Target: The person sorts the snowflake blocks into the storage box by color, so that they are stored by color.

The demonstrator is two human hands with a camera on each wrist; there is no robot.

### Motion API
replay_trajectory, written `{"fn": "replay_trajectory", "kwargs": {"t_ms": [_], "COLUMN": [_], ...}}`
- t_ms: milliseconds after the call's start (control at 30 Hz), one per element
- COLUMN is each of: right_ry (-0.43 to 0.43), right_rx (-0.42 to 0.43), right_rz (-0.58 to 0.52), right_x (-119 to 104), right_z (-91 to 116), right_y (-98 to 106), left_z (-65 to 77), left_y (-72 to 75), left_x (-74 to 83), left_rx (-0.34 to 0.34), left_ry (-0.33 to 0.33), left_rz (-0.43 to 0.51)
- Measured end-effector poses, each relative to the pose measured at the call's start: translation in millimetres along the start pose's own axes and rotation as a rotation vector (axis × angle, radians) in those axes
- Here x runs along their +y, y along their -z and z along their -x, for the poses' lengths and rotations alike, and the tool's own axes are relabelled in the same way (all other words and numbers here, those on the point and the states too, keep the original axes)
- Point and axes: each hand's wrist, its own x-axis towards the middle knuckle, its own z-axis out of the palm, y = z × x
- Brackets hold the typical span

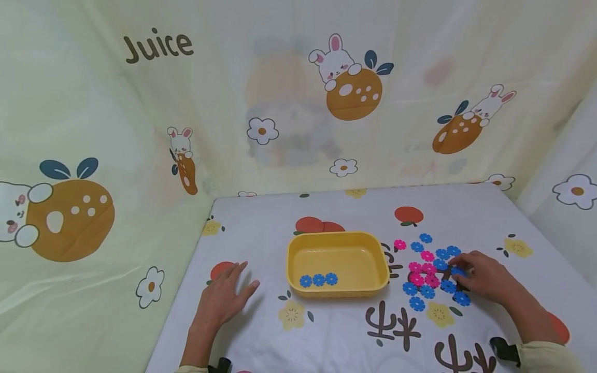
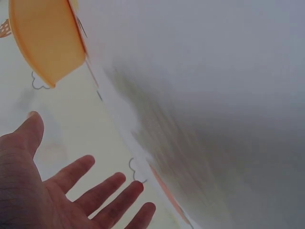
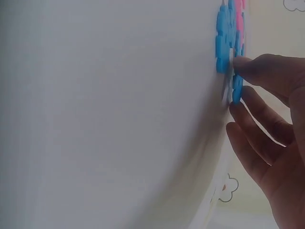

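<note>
My right hand (image 1: 485,275) is at the right edge of a loose group of flower-shaped plastic discs. Its thumb and fingers pinch a blue flower-shaped disc (image 3: 237,86), seen edge-on in the right wrist view. Pink discs (image 1: 428,268) lie in the middle of the group, with several blue discs (image 1: 417,303) around them. A yellow rectangular tray (image 1: 338,292) stands left of the group, holding three blue discs (image 1: 318,280) in a row near its front wall. Left of the tray, my left hand (image 1: 223,299) has its fingers spread and holds nothing.
A white printed cloth (image 1: 340,336) covers the table. Behind it hangs a pale curtain (image 1: 289,67) with rabbit and fruit prints; more curtain flanks both sides. Dark straps or devices (image 1: 505,350) sit at both wrists.
</note>
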Motion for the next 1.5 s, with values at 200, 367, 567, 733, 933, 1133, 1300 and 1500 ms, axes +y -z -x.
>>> {"fn": "replay_trajectory", "kwargs": {"t_ms": [200,367,567,733,933,1133,1300,1500], "right_ry": [0.02,0.058,0.109,0.124,0.157,0.167,0.159,0.24], "right_rx": [0.016,0.044,0.085,0.104,0.132,0.143,0.138,0.208], "right_rz": [-0.007,-0.017,-0.005,-0.002,-0.007,-0.037,-0.07,-0.077], "right_x": [-0.8,-7.9,-19.9,-27.3,-35.8,-48.4,-69.7,-93.1], "right_z": [-0.3,0.3,-1.2,-0.7,-2.1,-3.1,-5.9,-13.1], "right_y": [1.6,9.0,21.4,22.9,23.7,25.2,23.6,14.2], "left_z": [2.1,1.9,1.7,3.2,2.6,-1.5,-1.4,-0.4], "left_y": [-0.4,-0.5,0.5,0.2,1.1,-0.4,-1.2,-2.4], "left_x": [-0.8,-1.6,-1.2,-1.0,1.0,3.3,3.6,4.0], "left_rx": [0.013,0.012,0.002,-0.001,-0.003,-0.001,0.005,0.009], "left_ry": [-0.006,-0.012,-0.008,-0.005,0.001,-0.008,-0.014,-0.017], "left_rz": [-0.002,0.0,-0.001,0.004,0.007,0.003,0.004,0.007]}}
